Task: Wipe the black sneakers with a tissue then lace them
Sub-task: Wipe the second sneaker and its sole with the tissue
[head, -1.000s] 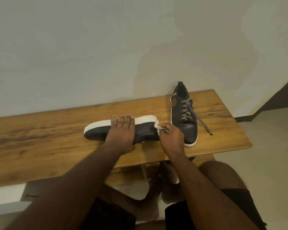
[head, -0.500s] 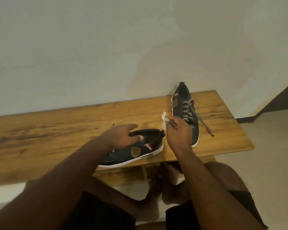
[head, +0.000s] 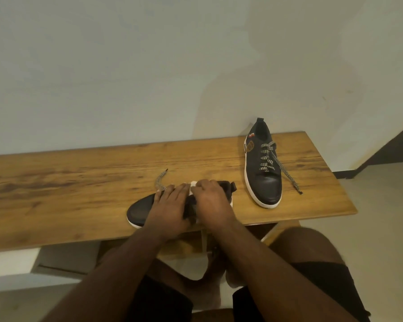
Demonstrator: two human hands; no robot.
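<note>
near sneaker (head: 140,209): black, white sole, lying along the front edge of the tabletop (head: 79,182), toe to the person's left, heel tab to the right. its striped lace (head: 161,180) trails loose behind it on the wood.

far sneaker (head: 262,168): black, upright at the right end of the tabletop, well apart from the hands, already laced, one lace end lying out to its right.

tissue (head: 193,184): a white scrap showing between the two hands, on top of the near sneaker.

risks, as a judgement: the near sneaker sits close to the front edge, so a hard wipe toward the body could push it off; the thin tissue could tear or bunch on the eyelets; the loose lace could be dragged under the hand.

left hand (head: 170,205): laid palm down over the middle of the near sneaker, fingers (head: 182,190) fairly straight, pressing it steady.

right hand (head: 209,198): knuckles up over the heel end, fingers curled down onto the tissue, apparently pinching it against the shoe; the fingertips themselves are hidden.
</note>
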